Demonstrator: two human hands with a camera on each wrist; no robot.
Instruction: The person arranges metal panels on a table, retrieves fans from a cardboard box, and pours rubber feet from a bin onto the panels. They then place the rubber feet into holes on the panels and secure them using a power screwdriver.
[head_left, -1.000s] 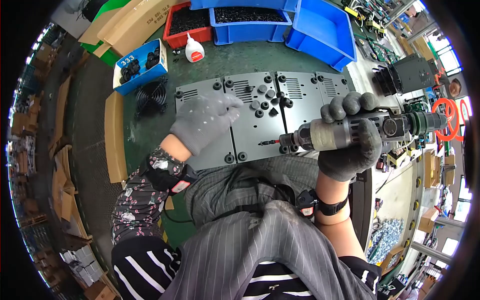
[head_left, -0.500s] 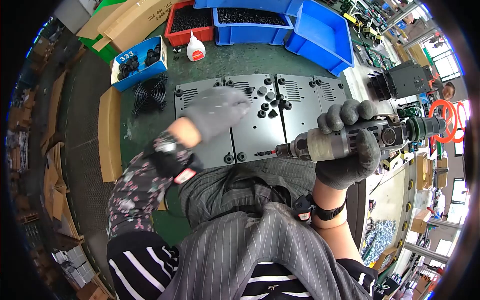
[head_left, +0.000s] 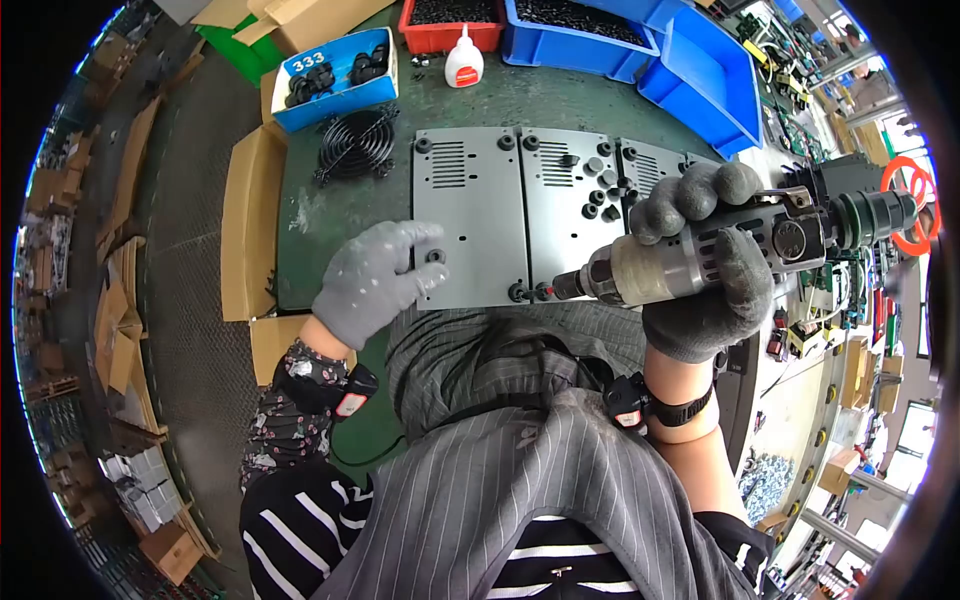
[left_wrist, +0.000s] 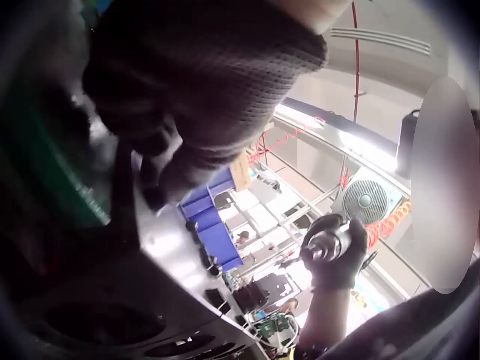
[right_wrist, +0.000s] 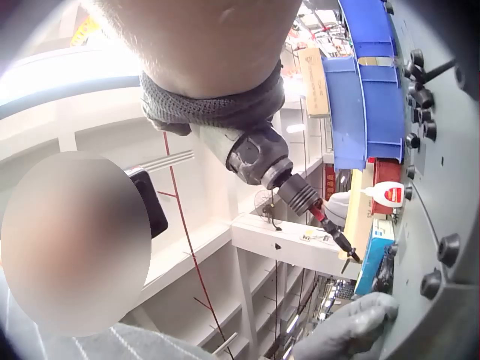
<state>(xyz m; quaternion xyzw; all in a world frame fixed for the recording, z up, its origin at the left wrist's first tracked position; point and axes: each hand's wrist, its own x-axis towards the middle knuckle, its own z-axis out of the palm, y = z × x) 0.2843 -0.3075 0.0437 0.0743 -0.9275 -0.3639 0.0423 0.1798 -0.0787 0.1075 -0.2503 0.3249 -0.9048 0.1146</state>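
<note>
In the head view, my gloved left hand [head_left: 372, 285] is at the left panel's lower-left edge, a black rubber foot [head_left: 436, 256] between its thumb and index finger. The left panel [head_left: 470, 215] lies flat with feet at its other corners. My gloved right hand [head_left: 705, 250] grips a power screwdriver [head_left: 655, 270], its bit pointing left over the lower edges of the panels. The right wrist view shows its chuck [right_wrist: 298, 195] and bit [right_wrist: 337, 236], with my left hand [right_wrist: 349, 330] below. The left wrist view is dark around my left fingers.
Loose rubber feet [head_left: 606, 180] sit on the panels to the right. Behind are a white bottle [head_left: 464, 62], a blue box of black parts [head_left: 335, 80], a black fan guard [head_left: 357, 145], a red bin [head_left: 450, 38] and blue bins [head_left: 580, 45]. Cardboard [head_left: 250, 225] stands at the left.
My left hand has moved from over the panels to the left panel's lower-left edge, uncovering that panel. The head view has shifted, so the panels appear further right. My right hand still holds the screwdriver.
</note>
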